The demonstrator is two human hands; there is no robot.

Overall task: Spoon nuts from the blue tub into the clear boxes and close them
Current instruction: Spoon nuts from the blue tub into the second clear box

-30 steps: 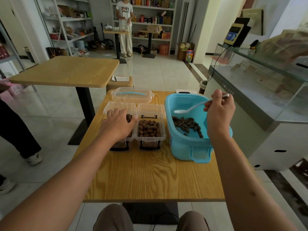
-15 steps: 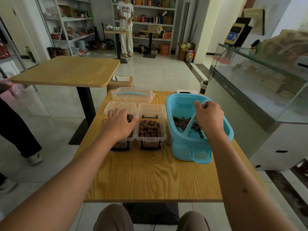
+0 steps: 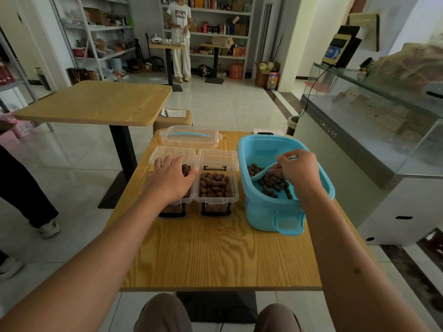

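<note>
A wooden counter [image 3: 215, 255] holds two clear boxes side by side. The left hand [image 3: 171, 179] rests flat on top of the left clear box [image 3: 175, 200], covering most of it. The right clear box [image 3: 217, 185] is open and has brown nuts [image 3: 214, 185] in it. Just beside it stands the blue tub [image 3: 275, 212] with dark nuts at the bottom. The right hand [image 3: 298, 170] is inside the tub, with a grip on a spoon [image 3: 263, 172] that dips into the nuts. A clear lid [image 3: 190, 137] lies behind the boxes.

two boxes [image 3: 217, 185] left of tub [image 3: 271, 212]; lid [image 3: 190, 137] behind.
</note>
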